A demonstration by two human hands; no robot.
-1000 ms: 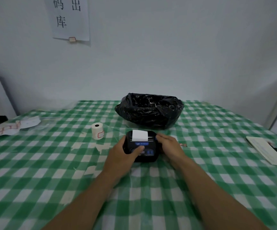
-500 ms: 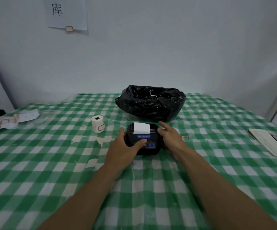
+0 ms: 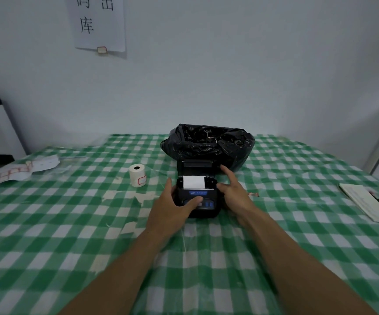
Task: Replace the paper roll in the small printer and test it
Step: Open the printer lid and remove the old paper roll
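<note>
A small black printer sits on the green checked table, its lid standing open at the back. White paper shows in the open bay. My left hand grips the printer's left side with the thumb lying over the front panel. On the right, my right hand rests against the printer's side, its fingers apart and the index finger raised toward the lid. A separate white paper roll with a red label stands upright to the left of the printer.
A black plastic bag lies just behind the printer. Papers with red marks lie at the far left, a notebook with a pen at the right edge. A paper sign hangs on the wall.
The printer's lid, closed before, now stands open and shows the paper bay. My right fingers have lifted off the printer's top and spread. The view has tilted slightly.
</note>
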